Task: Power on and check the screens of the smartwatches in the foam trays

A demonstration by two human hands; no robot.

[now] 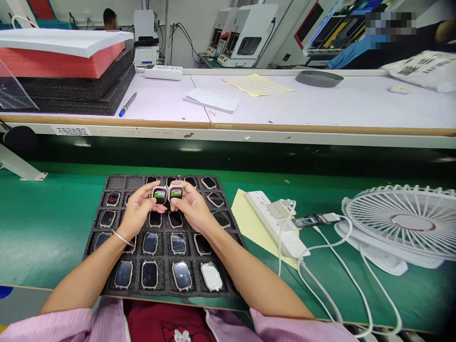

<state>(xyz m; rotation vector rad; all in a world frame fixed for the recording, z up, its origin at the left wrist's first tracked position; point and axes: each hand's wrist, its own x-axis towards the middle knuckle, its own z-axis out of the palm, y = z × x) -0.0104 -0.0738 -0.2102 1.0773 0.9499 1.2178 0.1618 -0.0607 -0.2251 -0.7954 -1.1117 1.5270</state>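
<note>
My left hand (140, 208) grips a smartwatch (159, 195) by its edges, its screen lit with a green and white display. A second lit smartwatch (175, 192) is pinched in my right hand (190, 205), the thumb lying over its lower part. Both watches are held side by side, close together, over a black foam tray (165, 280). Strapless watch bodies with dark screens, such as a smartwatch (149, 274) near the front, lie in many of the compartments. One piece (211, 276) at the front right shows a white face. My forearms cover parts of the tray.
Right of the tray are a yellow sheet (239, 209), a white power strip (265, 213) with cables, and a white fan (409, 223). A raised shelf (270, 111) behind carries foam sheets (71, 90), a pen (128, 104) and papers (213, 99). People are in the background.
</note>
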